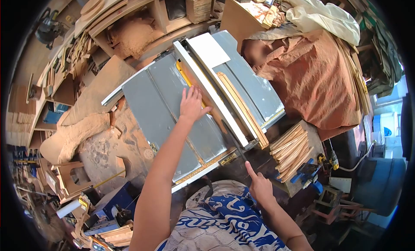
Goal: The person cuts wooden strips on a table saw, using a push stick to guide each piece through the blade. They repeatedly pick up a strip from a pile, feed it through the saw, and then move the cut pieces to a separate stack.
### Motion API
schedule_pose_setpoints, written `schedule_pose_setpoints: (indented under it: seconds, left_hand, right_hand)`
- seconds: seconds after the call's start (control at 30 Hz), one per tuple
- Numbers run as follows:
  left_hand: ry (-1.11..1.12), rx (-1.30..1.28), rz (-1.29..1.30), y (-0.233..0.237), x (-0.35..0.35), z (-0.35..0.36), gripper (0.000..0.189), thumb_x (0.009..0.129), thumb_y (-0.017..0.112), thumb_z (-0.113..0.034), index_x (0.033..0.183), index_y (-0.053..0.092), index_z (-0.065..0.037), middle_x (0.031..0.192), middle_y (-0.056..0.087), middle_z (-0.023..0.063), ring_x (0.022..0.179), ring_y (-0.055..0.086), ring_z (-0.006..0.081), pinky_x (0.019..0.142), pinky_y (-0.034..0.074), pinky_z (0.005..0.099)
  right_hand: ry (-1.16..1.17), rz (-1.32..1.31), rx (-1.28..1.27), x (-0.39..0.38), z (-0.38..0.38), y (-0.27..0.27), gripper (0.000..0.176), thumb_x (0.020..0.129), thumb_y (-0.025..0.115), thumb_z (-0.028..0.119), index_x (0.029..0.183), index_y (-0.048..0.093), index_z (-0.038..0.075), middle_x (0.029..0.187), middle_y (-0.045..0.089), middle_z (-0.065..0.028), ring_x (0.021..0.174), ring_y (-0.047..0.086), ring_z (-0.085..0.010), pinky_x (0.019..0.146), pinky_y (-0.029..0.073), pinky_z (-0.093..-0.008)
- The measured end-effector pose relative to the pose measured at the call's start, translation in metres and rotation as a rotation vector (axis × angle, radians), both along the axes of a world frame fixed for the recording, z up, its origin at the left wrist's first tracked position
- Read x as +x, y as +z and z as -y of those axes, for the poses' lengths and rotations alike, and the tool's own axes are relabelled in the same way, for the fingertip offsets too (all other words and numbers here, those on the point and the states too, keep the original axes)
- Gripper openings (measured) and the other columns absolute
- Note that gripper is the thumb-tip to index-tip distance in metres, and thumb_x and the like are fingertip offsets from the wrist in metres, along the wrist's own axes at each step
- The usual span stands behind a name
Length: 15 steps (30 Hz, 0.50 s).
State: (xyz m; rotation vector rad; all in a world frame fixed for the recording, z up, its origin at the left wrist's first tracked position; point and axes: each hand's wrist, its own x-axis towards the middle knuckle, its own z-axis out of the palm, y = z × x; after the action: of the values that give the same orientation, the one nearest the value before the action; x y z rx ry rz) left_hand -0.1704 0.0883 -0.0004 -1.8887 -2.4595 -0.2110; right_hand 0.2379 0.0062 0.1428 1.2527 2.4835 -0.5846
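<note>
My left hand (193, 104) lies with its fingers spread on the grey saw table (149, 99), over a narrow brown strip (210, 99) beside the white-edged fence (212, 93). A yellow strip (183, 73) runs up past its fingertips. Nearer my body, my right hand (260, 186) has its index finger stretched out at the end of a dark thin bar (241, 153); its other fingers are curled, and nothing shows in them. Thin wood strips (242, 108) lie along the far side of the fence, near a white panel (209, 49).
To the right, a bundle of wood strips (292, 151) sits below a brown cover (311, 78). Sawdust (134, 34) fills a shelf bay at the back. A dusty board (97, 86) leans to the left. A blue barrel (376, 186) stands at the far right.
</note>
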Motion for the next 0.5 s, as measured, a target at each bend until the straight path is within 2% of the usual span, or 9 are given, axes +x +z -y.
schedule_pose_setpoints:
  seconds: [0.1,0.17,0.2,0.23,0.3,0.33,0.4,0.5]
  left_hand:
    - [0.003,-0.031,-0.011,-0.004,-0.029,-0.014,0.104,0.088,0.059,-0.077,0.153,0.049,0.004,0.160,0.048,0.0150,0.153,0.036,0.0294,0.128,0.020,0.0548]
    - [0.014,0.040,-0.011,-0.008,-0.046,-0.021,0.104,0.088,0.059,-0.077,0.153,0.050,0.003,0.159,0.049,0.0143,0.152,0.037,0.0299,0.128,0.021,0.0557]
    - [0.018,-0.023,0.028,-0.008,-0.058,-0.027,0.105,0.091,0.054,-0.080,0.156,0.046,0.002,0.165,0.042,0.0142,0.154,0.035,0.0337,0.128,0.020,0.0581]
    - [0.011,-0.025,0.026,-0.008,-0.070,-0.033,0.105,0.091,0.054,-0.080,0.156,0.046,0.002,0.165,0.042,0.0142,0.154,0.035,0.0337,0.128,0.020,0.0581]
    - [0.076,-0.034,0.060,-0.011,-0.096,-0.045,0.106,0.090,0.056,-0.080,0.160,0.041,-0.002,0.168,0.039,0.0111,0.154,0.035,0.0332,0.127,0.020,0.0592]
    - [0.121,-0.116,0.074,-0.008,-0.113,-0.056,0.106,0.088,0.063,-0.075,0.165,0.034,-0.008,0.171,0.034,0.0078,0.155,0.034,0.0294,0.128,0.021,0.0565]
    - [0.146,-0.146,0.097,-0.003,-0.148,-0.075,0.106,0.088,0.064,-0.074,0.165,0.033,-0.010,0.172,0.033,0.0078,0.157,0.032,0.0297,0.128,0.022,0.0569]
    - [0.183,-0.188,0.129,-0.010,-0.204,-0.104,0.106,0.085,0.068,-0.073,0.166,0.032,-0.014,0.173,0.031,0.0085,0.159,0.029,0.0301,0.126,0.026,0.0583]
  right_hand:
    - [-0.005,-0.006,-0.015,-0.024,-0.013,-0.004,0.094,0.087,0.062,0.003,0.168,0.026,0.036,0.089,0.064,-0.0224,0.066,0.069,-0.0443,0.062,0.057,-0.0543]
    - [-0.009,-0.012,-0.013,-0.042,-0.020,-0.008,0.095,0.087,0.061,0.002,0.168,0.025,0.035,0.087,0.063,-0.0219,0.066,0.067,-0.0444,0.063,0.056,-0.0552]
    - [-0.002,-0.015,-0.011,-0.052,-0.024,-0.009,0.096,0.087,0.060,0.001,0.168,0.024,0.035,0.086,0.062,-0.0215,0.066,0.066,-0.0446,0.063,0.055,-0.0561]
    - [-0.010,-0.017,-0.014,-0.064,-0.029,-0.012,0.096,0.087,0.060,0.001,0.168,0.024,0.035,0.086,0.062,-0.0215,0.066,0.066,-0.0446,0.063,0.055,-0.0561]
    - [0.003,-0.020,-0.022,-0.093,-0.043,-0.014,0.099,0.086,0.061,0.002,0.169,0.021,0.035,0.090,0.064,-0.0228,0.069,0.068,-0.0445,0.065,0.057,-0.0546]
    - [-0.002,-0.028,-0.018,-0.110,-0.053,-0.016,0.099,0.086,0.061,0.002,0.169,0.021,0.035,0.090,0.064,-0.0228,0.069,0.068,-0.0445,0.065,0.057,-0.0546]
    - [0.000,0.015,-0.080,-0.145,-0.073,-0.018,0.099,0.087,0.065,0.004,0.169,0.020,0.036,0.096,0.067,-0.0236,0.080,0.073,-0.0425,0.072,0.059,-0.0521]
    - [0.023,-0.023,-0.095,-0.191,-0.097,-0.021,0.099,0.087,0.066,0.005,0.169,0.020,0.036,0.100,0.069,-0.0247,0.082,0.074,-0.0416,0.074,0.060,-0.0507]
